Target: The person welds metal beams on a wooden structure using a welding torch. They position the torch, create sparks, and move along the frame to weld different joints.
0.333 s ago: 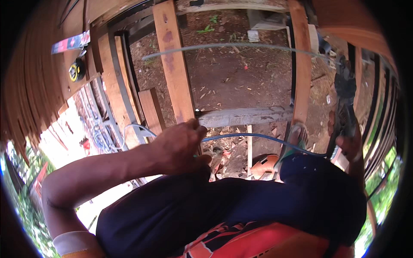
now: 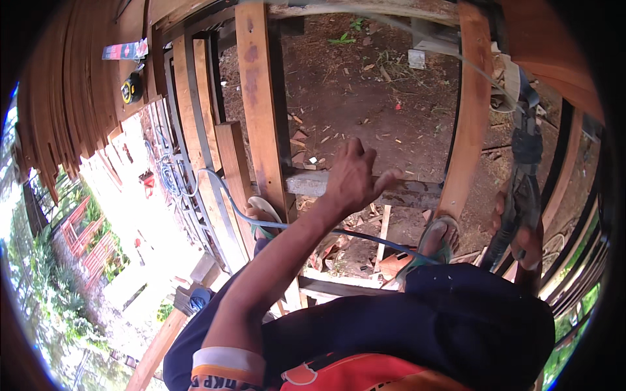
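Note:
My left hand [image 2: 355, 177] reaches forward over a gap between wooden beams, its fingers apart and nothing seen in it. It is nearest to the grey crosspiece [image 2: 313, 182]. At the right, my right hand [image 2: 525, 244] is closed round a dark, clamp-like tool [image 2: 527, 146] wrapped partly in black tape. A thin grey rod [image 2: 484, 73] runs from the tool's top toward the upper left, where it blurs. A thick dark cable-like piece [image 2: 497, 246] leads down from the grip. Beneath my left forearm passes a blue-grey cable [image 2: 372, 238].
My feet, in sandals, stand near a left beam [image 2: 254, 85] and a right beam [image 2: 466, 117], above littered dirt ground [image 2: 365, 104]. A yellow-and-black tape measure [image 2: 131, 88] and a red-and-blue packet [image 2: 125, 50] lie on brown boards [image 2: 72, 85] at the upper left.
My left hand has moved right and forward from beside the left beam, and its fingers have opened. The rod's far end has swung up and away. The view has shifted.

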Demonstrator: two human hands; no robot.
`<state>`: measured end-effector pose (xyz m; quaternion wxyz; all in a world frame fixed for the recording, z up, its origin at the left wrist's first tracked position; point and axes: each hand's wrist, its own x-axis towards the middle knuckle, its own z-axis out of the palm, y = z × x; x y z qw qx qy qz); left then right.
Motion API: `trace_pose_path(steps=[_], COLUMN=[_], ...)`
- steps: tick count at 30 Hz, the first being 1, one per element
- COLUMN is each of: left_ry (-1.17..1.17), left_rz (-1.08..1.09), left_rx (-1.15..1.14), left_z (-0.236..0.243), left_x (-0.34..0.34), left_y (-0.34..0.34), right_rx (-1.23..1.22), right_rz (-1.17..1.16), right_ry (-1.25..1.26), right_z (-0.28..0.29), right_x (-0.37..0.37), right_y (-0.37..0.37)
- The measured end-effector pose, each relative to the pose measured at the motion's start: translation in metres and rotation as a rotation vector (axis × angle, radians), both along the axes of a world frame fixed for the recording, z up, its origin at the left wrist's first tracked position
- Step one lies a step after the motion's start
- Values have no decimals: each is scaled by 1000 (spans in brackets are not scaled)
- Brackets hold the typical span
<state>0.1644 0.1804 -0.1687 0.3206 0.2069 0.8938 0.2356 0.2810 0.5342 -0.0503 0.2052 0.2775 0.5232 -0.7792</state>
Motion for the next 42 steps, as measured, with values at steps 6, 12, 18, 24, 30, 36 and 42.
trace_pose_path(steps=[6, 12, 18, 24, 30, 36, 42], left_ry=[50, -124, -62, -198, 231, -151, -1196], left_rz=[-280, -379, -225, -203, -218, -77, 714], left_rx=[-109, -224, -251, -232, -116, 7, -49], left_z=[-21, -35, -22, -24, -13, 83, 186], left_x=[18, 2, 16, 3, 8, 62, 67], left_y=[7, -3, 4, 15, -6, -18, -54], right_rx=[-261, -279, -205, -63, 271, 416, 542], right_rz=[-4, 48, -9, 21, 214, 421, 653], right_ry=[122, 223, 12, -34, 120, 273, 356], right_z=[-36, -42, -48, -24, -11, -20, -21], right_x=[2, -3, 28, 17, -22, -34, -30], right_y=[44, 36, 36, 29, 12, 7, -14])
